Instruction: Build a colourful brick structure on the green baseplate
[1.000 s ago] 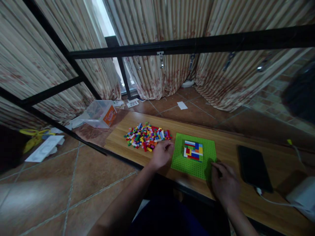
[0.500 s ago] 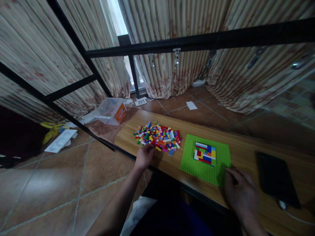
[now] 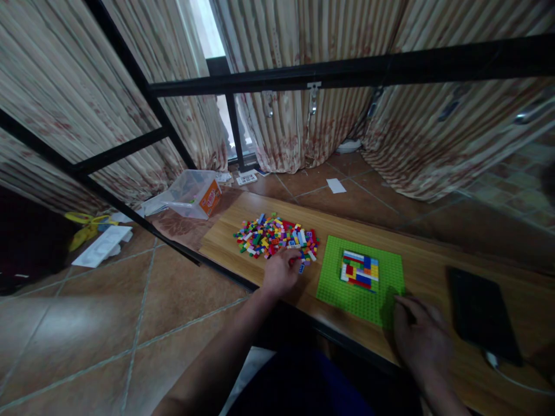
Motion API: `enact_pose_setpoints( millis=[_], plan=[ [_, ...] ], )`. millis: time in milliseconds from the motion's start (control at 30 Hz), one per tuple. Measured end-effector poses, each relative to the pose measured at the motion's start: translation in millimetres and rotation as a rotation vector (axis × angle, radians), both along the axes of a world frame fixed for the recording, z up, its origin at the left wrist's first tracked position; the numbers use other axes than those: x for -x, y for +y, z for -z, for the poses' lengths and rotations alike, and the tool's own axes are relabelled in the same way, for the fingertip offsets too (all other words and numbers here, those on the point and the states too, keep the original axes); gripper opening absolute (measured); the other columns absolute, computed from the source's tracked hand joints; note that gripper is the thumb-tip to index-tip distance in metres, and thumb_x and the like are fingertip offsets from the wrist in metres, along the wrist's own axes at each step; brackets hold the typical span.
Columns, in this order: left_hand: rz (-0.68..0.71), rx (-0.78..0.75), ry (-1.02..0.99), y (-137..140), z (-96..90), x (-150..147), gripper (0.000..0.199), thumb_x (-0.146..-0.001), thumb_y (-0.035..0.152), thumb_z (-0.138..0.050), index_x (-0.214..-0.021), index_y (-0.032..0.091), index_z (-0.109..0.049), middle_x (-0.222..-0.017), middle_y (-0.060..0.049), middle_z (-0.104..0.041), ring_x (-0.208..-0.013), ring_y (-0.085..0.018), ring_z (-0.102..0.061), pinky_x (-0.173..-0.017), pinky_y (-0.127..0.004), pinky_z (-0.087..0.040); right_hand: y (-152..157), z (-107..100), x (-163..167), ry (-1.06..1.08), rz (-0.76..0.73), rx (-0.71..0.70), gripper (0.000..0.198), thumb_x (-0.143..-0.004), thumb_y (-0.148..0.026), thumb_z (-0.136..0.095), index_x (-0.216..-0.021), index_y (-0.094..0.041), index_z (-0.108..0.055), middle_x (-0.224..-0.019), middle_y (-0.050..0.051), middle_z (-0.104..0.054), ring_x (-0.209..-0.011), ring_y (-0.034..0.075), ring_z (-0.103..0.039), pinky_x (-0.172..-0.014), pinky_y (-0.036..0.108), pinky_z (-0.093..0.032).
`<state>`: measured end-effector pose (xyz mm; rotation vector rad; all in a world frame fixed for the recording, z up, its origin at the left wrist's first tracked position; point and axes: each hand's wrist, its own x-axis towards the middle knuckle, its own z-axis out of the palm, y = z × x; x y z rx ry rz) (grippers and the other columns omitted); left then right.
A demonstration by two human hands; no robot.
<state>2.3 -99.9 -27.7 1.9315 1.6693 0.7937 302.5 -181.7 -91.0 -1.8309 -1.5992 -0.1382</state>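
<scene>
My left hand point(image 3: 281, 273) is at the near side of a pile of small toy bricks point(image 3: 264, 234), its fingers pinched around a small red brick point(image 3: 292, 262). A blue brick point(image 3: 301, 268) lies just beside its fingertips. To the right, a green studded baseplate point(image 3: 332, 277) carries a low, roughly square build of multicoloured bricks point(image 3: 362, 271), with red, blue, white and yellow pieces. My right hand point(image 3: 420, 338) is curled at the baseplate's right edge, thumb and forefinger closed on its near right part. Shadow hides the other right-hand fingers.
A black tablet point(image 3: 481, 315) with a white cable point(image 3: 511, 381) lies right of my right hand on the wooden table point(image 3: 303, 294). Beyond the table's left end stands a clear plastic box point(image 3: 191, 193) with an orange label. A black metal rail point(image 3: 269, 84) crosses ahead.
My left hand has moved right along the near side of the pile, and a red brick now shows in its fingers. My right hand stays at the baseplate's edge.
</scene>
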Motion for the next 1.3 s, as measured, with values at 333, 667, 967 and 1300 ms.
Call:
enact_pose_setpoints(
  millis=[333,667,967,1300],
  plan=[
    [0.009,-0.008,0.406,17,2.0,-36,0.019,-0.087,0.025,-0.053,-0.098,0.016,-0.066,-0.106,-0.013,-0.063,-0.1,-0.027,-0.06,-0.088,-0.037,-0.049,1,4,-1,0.018,0.01,0.001,0.036,-0.088,-0.039,-0.046,-0.094,-0.015,-0.072,-0.101,0.014,-0.067,-0.092,0.027,-0.063,-0.083,0.041,-0.051],
    [0.014,-0.021,0.454,22,4.3,-22,0.023,-0.082,0.012,-0.052,-0.098,0.019,-0.068,-0.104,-0.011,-0.063,-0.1,-0.025,-0.059,-0.087,-0.034,-0.048,1,5,0,0.048,0.015,0.01,0.037,-0.089,-0.04,-0.045,-0.095,-0.016,-0.072,-0.104,0.013,-0.066,-0.094,0.026,-0.063,-0.084,0.04,-0.051],
    [0.008,-0.071,0.348,23,-1.1,-27,0.018,-0.086,0.018,-0.051,-0.095,0.019,-0.066,-0.097,-0.009,-0.068,-0.093,-0.023,-0.064,-0.083,-0.031,-0.048,2,2,5,0.049,0.032,0.006,0.036,-0.09,-0.038,-0.045,-0.094,-0.016,-0.072,-0.103,0.013,-0.066,-0.095,0.026,-0.063,-0.085,0.04,-0.051],
    [0.219,0.075,-0.177,26,3.8,-61,0.013,-0.084,0.015,-0.054,-0.093,0.016,-0.063,-0.084,-0.004,-0.07,-0.078,-0.015,-0.066,-0.071,-0.023,-0.048,2,0,8,0.087,0.041,0.013,0.032,-0.09,-0.034,-0.046,-0.096,-0.016,-0.072,-0.105,0.012,-0.066,-0.095,0.024,-0.063,-0.086,0.039,-0.051]
  ],
)
